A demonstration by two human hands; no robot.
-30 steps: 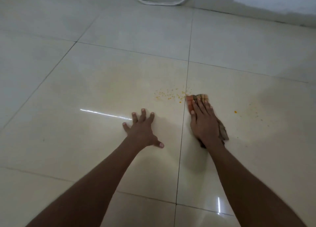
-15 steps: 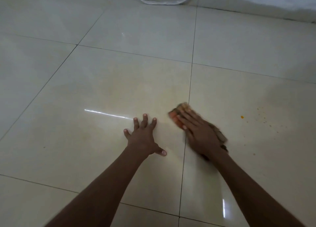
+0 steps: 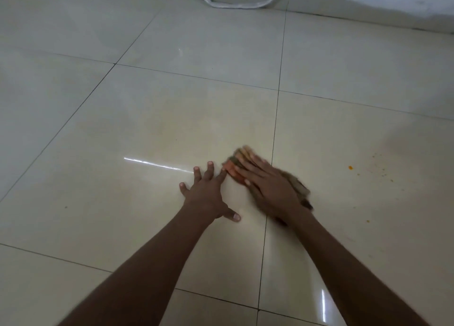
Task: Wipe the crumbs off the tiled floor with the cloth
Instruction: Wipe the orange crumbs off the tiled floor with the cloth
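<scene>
My right hand lies flat on a brown and orange cloth, pressing it to the glossy cream tiled floor; the hand is motion-blurred. The cloth's orange end pokes out past the fingertips, almost touching my left hand. My left hand rests palm down on the tile with fingers spread, holding nothing. A few orange crumbs and fine specks lie on the tile to the right of the cloth.
A white looped hose or cable lies on the floor at the back, by the grey wall base. Dark grout lines cross the tiles. A small speck sits at the left.
My right hand has swept the cloth to the left across the grout line, over the patch of yellow crumbs, which no longer shows. My left hand has stayed planted.
</scene>
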